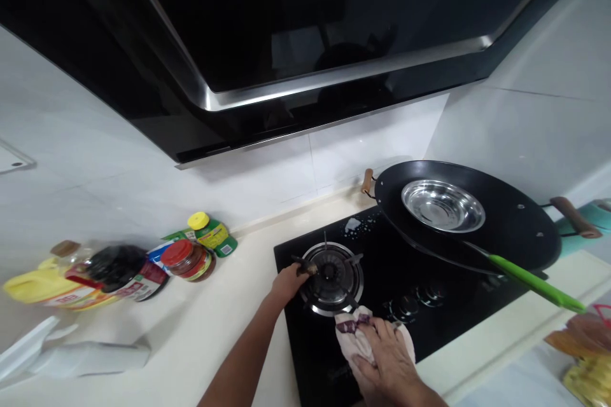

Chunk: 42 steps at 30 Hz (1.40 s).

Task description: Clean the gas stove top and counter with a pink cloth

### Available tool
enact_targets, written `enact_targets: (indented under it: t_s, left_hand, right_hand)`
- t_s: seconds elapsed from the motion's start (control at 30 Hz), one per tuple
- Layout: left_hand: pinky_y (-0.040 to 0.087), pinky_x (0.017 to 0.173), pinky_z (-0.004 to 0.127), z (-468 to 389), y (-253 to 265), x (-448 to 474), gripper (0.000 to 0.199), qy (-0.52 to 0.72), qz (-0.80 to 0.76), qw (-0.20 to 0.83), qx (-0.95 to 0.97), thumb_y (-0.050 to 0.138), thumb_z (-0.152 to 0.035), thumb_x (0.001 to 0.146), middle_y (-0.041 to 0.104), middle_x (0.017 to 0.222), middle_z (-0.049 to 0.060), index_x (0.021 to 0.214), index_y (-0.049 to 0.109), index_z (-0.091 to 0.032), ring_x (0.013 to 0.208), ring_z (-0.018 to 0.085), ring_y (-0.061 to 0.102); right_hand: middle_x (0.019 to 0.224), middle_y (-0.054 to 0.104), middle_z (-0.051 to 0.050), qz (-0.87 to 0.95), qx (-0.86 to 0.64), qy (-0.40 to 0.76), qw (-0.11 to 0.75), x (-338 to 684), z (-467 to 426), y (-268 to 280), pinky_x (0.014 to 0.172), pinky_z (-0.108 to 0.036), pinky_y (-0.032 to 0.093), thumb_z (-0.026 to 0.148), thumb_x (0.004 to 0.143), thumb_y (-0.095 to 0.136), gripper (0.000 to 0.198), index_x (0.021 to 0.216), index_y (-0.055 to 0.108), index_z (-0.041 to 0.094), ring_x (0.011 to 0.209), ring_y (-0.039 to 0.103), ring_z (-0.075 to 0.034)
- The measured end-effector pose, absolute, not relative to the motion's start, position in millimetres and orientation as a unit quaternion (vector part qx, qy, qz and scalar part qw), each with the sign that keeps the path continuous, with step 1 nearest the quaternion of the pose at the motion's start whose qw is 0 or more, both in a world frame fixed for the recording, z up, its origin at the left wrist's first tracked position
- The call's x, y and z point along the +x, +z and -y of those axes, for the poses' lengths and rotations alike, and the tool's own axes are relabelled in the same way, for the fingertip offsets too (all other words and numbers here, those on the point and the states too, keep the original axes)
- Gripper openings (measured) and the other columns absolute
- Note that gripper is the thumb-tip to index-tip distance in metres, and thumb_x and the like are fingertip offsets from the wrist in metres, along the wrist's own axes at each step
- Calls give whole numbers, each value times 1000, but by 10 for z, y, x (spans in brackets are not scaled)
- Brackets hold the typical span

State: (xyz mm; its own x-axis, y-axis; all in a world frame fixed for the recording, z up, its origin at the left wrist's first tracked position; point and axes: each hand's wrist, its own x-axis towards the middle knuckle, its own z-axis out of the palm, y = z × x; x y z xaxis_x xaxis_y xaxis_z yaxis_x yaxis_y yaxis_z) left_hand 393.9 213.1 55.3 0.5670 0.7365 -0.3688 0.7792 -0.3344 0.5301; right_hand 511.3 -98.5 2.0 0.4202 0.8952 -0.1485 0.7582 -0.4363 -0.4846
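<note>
My left hand (285,284) is closed on one prong of the pot support (351,301) at the left side of the gas burner (329,272). Under my right hand (389,356) is a bunched white cloth (354,342) with dark purple patches. The fingers grip it against the black glass of the gas stove (312,356), just in front of the burner. White foam (352,225) and droplets lie on the glass behind the burner.
A large black wok (506,219) covers the stove's right side, holding a steel bowl (442,206) and a green-handled utensil (534,280). Bottles and a red-lidded jar (188,259) stand left. A dark range hood (305,95) hangs overhead. Control knobs (403,308) sit near my right hand.
</note>
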Motion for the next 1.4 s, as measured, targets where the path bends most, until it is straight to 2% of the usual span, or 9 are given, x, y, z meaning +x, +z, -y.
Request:
enact_targets:
  t_s: [0.13,0.27,0.4,0.5,0.73,0.9,1.03,1.23,1.4]
  left_hand:
    - [62,90,44,-2139,579,3964,40,-82,-478,365,795,68,-43,94,69,123,8,125,64,-19,105,21,68]
    - [61,72,32,-2085,639,3880,35,-96,-481,407,771,66,-44,96,71,104,4,118,65,-17,83,14,68]
    - [50,52,23,-2071,743,3707,31,-46,-473,440,762,63,-46,98,64,76,-4,107,65,-16,55,7,55]
    - [42,45,22,-2083,795,3558,24,3,-459,470,754,60,-42,95,59,59,-8,100,65,-19,43,7,48]
    - [48,56,24,-1998,737,3456,23,97,-439,500,740,64,-43,77,71,77,-3,88,62,-23,62,12,65]
    - [52,63,28,-1921,750,3466,28,122,-439,474,754,58,-51,83,66,68,-4,82,61,-24,67,15,65]
    - [47,63,25,-1917,731,3511,16,140,-469,415,767,61,-37,83,56,64,-7,75,55,-24,61,11,56]
    - [42,53,23,-1844,604,3620,5,129,-494,391,766,49,-23,89,52,64,-10,88,53,-26,50,9,50]
    - [46,67,27,-1804,546,3688,22,158,-501,357,773,48,-16,88,54,66,-9,107,54,-27,61,13,57]
  right_hand:
    - [144,58,-12,497,-811,244,190,5191,992,119,110,-50,42,52,94,60,54,144,62,31,133,52,-34]
    - [142,58,-12,496,-804,267,188,5233,947,196,108,-48,43,48,93,60,51,141,64,31,131,53,-33]
    - [139,60,-11,493,-812,253,186,5212,927,176,108,-47,43,42,90,64,50,138,66,31,129,54,-32]
    - [139,60,-10,491,-814,241,193,5195,948,144,107,-47,44,40,88,65,49,137,66,32,128,55,-31]
    - [128,66,-12,453,-847,136,241,5362,734,252,102,-41,48,42,100,53,42,137,62,23,119,62,-28]
    - [121,73,-11,491,-832,163,201,5389,332,237,97,-35,48,30,103,52,29,127,63,21,110,69,-25]
    - [107,75,-8,487,-830,165,216,5297,208,97,87,-27,47,23,108,38,25,110,63,21,100,72,-19]
    - [100,75,-6,487,-827,150,237,5288,230,6,82,-26,45,22,108,35,26,102,60,22,94,72,-18]
    - [92,75,-5,479,-830,155,240,5293,213,15,78,-26,45,27,109,31,31,104,61,22,88,72,-18]
